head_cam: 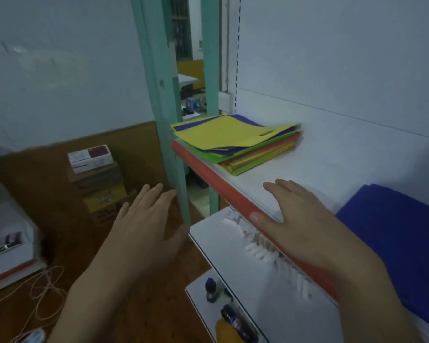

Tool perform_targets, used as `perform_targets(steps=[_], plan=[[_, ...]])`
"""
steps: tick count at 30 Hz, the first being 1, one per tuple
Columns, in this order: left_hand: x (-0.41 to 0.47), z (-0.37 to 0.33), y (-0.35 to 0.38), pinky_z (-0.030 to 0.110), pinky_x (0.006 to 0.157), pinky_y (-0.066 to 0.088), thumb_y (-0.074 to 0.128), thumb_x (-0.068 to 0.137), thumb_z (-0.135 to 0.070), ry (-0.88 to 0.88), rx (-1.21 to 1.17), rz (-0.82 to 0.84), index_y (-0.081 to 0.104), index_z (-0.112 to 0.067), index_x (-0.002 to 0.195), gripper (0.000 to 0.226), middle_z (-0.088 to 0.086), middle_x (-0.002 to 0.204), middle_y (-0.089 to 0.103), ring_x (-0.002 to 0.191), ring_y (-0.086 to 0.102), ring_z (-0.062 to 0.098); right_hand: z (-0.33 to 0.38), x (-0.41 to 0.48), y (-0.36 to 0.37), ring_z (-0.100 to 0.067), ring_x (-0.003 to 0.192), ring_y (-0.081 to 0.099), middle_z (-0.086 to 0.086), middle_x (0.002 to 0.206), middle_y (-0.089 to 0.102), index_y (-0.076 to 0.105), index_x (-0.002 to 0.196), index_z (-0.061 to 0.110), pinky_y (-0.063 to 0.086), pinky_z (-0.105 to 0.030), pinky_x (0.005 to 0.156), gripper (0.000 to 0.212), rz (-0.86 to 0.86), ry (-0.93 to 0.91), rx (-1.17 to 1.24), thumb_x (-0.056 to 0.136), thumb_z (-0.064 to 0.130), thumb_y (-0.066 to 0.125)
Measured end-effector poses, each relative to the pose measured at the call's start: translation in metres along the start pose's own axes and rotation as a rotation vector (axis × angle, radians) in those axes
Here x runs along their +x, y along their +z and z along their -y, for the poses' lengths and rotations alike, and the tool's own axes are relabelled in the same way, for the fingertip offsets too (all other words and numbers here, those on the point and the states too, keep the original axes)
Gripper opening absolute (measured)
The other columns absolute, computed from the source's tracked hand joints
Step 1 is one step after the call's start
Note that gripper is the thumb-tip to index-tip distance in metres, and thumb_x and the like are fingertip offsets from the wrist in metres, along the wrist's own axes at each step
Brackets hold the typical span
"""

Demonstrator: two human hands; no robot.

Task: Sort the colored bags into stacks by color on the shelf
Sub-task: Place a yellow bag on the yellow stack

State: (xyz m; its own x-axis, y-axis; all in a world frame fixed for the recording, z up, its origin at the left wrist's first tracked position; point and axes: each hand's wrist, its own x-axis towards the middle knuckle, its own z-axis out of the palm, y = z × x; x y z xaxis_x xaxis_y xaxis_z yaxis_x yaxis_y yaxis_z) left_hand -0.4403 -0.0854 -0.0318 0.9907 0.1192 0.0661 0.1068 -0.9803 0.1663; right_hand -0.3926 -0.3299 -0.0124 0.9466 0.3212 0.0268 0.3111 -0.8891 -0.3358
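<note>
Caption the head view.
Open left hand and open right hand before a mixed stack of flat coloured bags on a white shelf.

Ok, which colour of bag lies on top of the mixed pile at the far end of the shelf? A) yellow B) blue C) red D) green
A: a yellow bag lies on top of the pile, with blue, green and red edges showing beneath it.

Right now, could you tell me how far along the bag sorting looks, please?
Barely started. Done: a blue pile lies alone at the near end of the shelf. In hand: nothing; the left hand and right hand are open and empty, the right over the shelf's red edge. Left: the mixed pile, with yellow, blue, green and red bags interleaved, needs separating.
</note>
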Motion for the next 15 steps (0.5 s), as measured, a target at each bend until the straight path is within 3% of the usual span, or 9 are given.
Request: perform_targets(steps=[3, 6, 9, 10, 12, 13, 15], plan=[[0.054, 0.022, 0.002, 0.046, 0.124, 0.012, 0.043, 0.096, -0.058, 0.083, -0.089, -0.028, 0.014, -0.031, 0.156, 0.072, -0.009, 0.165, 0.006, 0.152, -0.004, 0.012, 0.002, 0.038, 0.009, -0.013, 0.149, 0.017, 0.006, 0.162, 0.025, 0.025, 0.156, 0.028, 0.018, -0.038, 0.122, 0.071, -0.067, 0.071, 0.051, 0.096, 0.062, 0.038], [0.122, 0.037, 0.01, 0.049, 0.12, 0.024, 0.045, 0.097, -0.052, 0.281, -0.223, -0.164, 0.037, -0.027, 0.148, 0.058, -0.006, 0.159, 0.03, 0.151, 0.016, 0.016, 0.006, 0.068, 0.016, -0.009, 0.141, 0.033, 0.014, 0.154, 0.038, 0.03, 0.154, 0.035, 0.025, -0.03, 0.114, 0.067, -0.218, 0.186, 0.206, 0.094, 0.066, 0.031], [0.193, 0.04, 0.015, 0.046, 0.116, 0.032, 0.04, 0.092, -0.052, 0.452, -0.354, -0.232, 0.051, -0.023, 0.14, 0.057, -0.001, 0.151, 0.044, 0.147, 0.03, 0.018, 0.009, 0.105, 0.024, -0.004, 0.11, 0.057, 0.026, 0.109, 0.064, 0.048, 0.138, 0.041, 0.04, -0.028, 0.094, 0.058, -0.461, 0.299, 0.462, 0.091, 0.069, 0.028], [0.207, 0.037, 0.016, 0.045, 0.115, 0.032, 0.037, 0.092, -0.054, 0.49, -0.374, -0.231, 0.052, -0.023, 0.139, 0.058, 0.0, 0.151, 0.044, 0.147, 0.029, 0.018, 0.011, 0.113, 0.025, -0.004, 0.1, 0.062, 0.024, 0.094, 0.068, 0.051, 0.127, 0.046, 0.045, -0.031, 0.089, 0.046, -0.527, 0.315, 0.542, 0.093, 0.069, 0.03], [0.246, 0.037, 0.018, 0.045, 0.116, 0.03, 0.03, 0.092, -0.059, 0.569, -0.407, -0.145, 0.05, -0.023, 0.141, 0.065, -0.001, 0.153, 0.041, 0.148, 0.026, 0.017, 0.017, 0.135, 0.026, -0.006, 0.082, 0.068, 0.013, 0.084, 0.072, 0.05, 0.114, 0.053, 0.052, -0.039, 0.083, 0.022, -0.648, 0.389, 0.662, 0.097, 0.062, 0.039], [0.264, 0.037, 0.019, 0.046, 0.117, 0.028, 0.026, 0.091, -0.062, 0.585, -0.405, -0.094, 0.048, -0.023, 0.143, 0.069, 0.0, 0.155, 0.039, 0.149, 0.023, 0.017, 0.021, 0.144, 0.026, -0.008, 0.076, 0.069, 0.009, 0.084, 0.073, 0.049, 0.117, 0.052, 0.054, -0.04, 0.079, 0.02, -0.671, 0.413, 0.709, 0.098, 0.057, 0.044], [0.293, 0.032, 0.025, 0.046, 0.119, 0.022, 0.015, 0.086, -0.069, 0.603, -0.345, 0.011, 0.042, -0.024, 0.147, 0.081, 0.0, 0.158, 0.033, 0.15, 0.019, 0.016, 0.027, 0.158, 0.028, -0.009, 0.069, 0.069, 0.002, 0.081, 0.073, 0.044, 0.132, 0.043, 0.052, -0.037, 0.071, 0.036, -0.694, 0.458, 0.714, 0.097, 0.048, 0.053]])
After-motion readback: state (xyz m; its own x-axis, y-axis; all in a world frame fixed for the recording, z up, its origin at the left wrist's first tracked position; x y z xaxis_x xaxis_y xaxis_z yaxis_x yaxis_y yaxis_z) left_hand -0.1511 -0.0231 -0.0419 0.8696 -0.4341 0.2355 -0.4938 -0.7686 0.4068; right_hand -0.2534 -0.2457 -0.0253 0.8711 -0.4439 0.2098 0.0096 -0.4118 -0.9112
